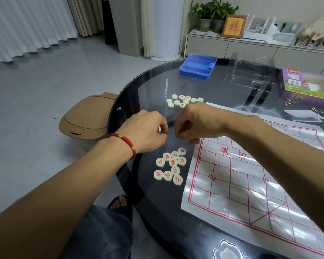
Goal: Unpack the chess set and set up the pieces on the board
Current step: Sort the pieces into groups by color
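- I am seeing a blue tray (197,67), a clear lid (250,71) and a purple box (307,85) lying across the upper right of the dark round table (148,86).
- Red-lettered pieces (171,166) are clustering at lower centre, just beside the board sheet (251,184); more pieces (183,100) are sitting above the hands.
- My left hand (148,132) is pinching something small and white; my right hand (193,122) is curling closed, and I cannot tell what it is holding.
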Demonstrator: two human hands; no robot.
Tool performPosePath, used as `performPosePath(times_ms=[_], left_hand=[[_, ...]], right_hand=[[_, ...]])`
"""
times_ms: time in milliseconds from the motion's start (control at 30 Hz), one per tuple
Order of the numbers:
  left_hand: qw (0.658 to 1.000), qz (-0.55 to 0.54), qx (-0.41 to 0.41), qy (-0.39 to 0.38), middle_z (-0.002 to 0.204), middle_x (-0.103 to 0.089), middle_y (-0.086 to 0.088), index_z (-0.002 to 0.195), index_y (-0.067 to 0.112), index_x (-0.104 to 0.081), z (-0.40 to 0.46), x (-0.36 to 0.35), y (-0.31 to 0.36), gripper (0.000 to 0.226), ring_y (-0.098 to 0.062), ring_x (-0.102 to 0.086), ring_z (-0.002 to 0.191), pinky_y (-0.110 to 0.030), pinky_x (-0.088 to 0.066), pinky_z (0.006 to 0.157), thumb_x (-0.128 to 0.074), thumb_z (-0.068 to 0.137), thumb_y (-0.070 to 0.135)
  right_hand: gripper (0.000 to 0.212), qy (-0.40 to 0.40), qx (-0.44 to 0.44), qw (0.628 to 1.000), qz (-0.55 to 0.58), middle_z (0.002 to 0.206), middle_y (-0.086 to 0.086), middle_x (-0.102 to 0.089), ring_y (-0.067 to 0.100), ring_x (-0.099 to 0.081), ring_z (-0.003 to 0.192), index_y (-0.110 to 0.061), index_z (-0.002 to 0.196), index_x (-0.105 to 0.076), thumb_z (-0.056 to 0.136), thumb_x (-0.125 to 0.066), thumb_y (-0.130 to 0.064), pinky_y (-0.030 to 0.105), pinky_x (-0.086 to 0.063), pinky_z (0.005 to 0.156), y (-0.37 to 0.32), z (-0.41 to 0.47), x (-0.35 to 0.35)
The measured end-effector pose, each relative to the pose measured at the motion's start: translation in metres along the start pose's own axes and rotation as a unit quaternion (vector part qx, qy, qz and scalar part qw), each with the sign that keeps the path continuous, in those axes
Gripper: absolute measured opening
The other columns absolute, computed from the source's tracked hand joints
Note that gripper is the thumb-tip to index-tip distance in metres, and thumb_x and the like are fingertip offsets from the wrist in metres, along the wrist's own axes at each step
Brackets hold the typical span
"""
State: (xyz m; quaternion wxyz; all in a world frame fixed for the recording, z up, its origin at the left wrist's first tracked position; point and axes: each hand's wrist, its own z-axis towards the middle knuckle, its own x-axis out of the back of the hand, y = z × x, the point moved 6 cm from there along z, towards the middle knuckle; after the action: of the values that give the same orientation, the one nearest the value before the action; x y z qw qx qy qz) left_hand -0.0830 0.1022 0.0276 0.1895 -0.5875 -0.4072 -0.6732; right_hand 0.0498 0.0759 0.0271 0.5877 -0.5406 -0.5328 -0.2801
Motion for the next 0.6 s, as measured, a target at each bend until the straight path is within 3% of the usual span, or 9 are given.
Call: performPosePath(times_ms=[67,133,233,300,467,600], left_hand=[[1.000,0.003,0.016,0.018,0.085,-0.066,0.005,0.101,0.026,-0.075,0.002,0.004,-0.003,0.014,-0.017,-0.065,0.083,-0.036,-0.059,0.079,-0.064,0.093,0.025],[0.999,0.009,0.029,0.040,0.089,-0.068,0.003,0.102,0.026,-0.075,0.006,0.010,-0.007,0.015,-0.019,-0.065,0.085,-0.036,-0.058,0.078,-0.064,0.092,0.026],[0.996,0.015,0.050,0.066,0.097,-0.071,0.000,0.103,0.028,-0.074,0.011,0.016,-0.012,0.017,-0.024,-0.065,0.091,-0.036,-0.057,0.078,-0.062,0.090,0.025],[0.996,0.014,0.058,0.074,0.098,-0.071,-0.001,0.103,0.028,-0.074,0.012,0.017,-0.014,0.020,-0.025,-0.066,0.093,-0.037,-0.057,0.080,-0.062,0.089,0.023],[0.996,0.010,0.064,0.066,0.098,-0.071,-0.002,0.104,0.028,-0.074,0.011,0.016,-0.015,0.021,-0.026,-0.065,0.093,-0.040,-0.058,0.082,-0.061,0.088,0.023],[0.996,0.006,0.056,0.063,0.097,-0.070,-0.002,0.105,0.027,-0.073,0.009,0.015,-0.010,0.019,-0.026,-0.065,0.092,-0.041,-0.058,0.082,-0.063,0.090,0.025]], right_hand=[[0.014,0.127,-0.044,0.989,-0.065,0.087,0.002,-0.075,0.017,-0.071,0.074,-0.018,0.101,-0.077,0.091,-0.067,-0.014,0.035,-0.061,0.073,0.020,0.004,0.015],[0.027,0.202,-0.118,0.969,-0.083,0.104,0.009,-0.071,0.029,-0.066,0.089,-0.019,0.118,-0.072,0.094,-0.060,-0.016,0.046,-0.057,0.080,0.042,0.006,0.019],[0.045,0.190,-0.173,0.963,-0.085,0.118,0.012,-0.056,0.032,-0.059,0.102,-0.022,0.143,-0.053,0.098,-0.051,-0.015,0.044,-0.053,0.082,0.056,0.014,0.008],[0.047,0.180,-0.173,0.961,-0.116,0.113,0.009,-0.046,0.029,-0.053,0.103,-0.024,0.145,-0.048,0.099,-0.049,-0.016,0.040,-0.048,0.075,0.057,0.016,0.001],[0.046,0.158,-0.135,0.961,-0.182,0.114,0.008,-0.046,0.027,-0.050,0.103,-0.026,0.144,-0.053,0.099,-0.047,-0.014,0.040,-0.050,0.077,0.046,0.006,-0.002],[0.041,0.133,-0.050,0.980,-0.140,0.115,0.004,-0.053,0.022,-0.054,0.108,-0.024,0.129,-0.068,0.096,-0.052,-0.007,0.038,-0.053,0.082,0.021,-0.023,-0.002]])
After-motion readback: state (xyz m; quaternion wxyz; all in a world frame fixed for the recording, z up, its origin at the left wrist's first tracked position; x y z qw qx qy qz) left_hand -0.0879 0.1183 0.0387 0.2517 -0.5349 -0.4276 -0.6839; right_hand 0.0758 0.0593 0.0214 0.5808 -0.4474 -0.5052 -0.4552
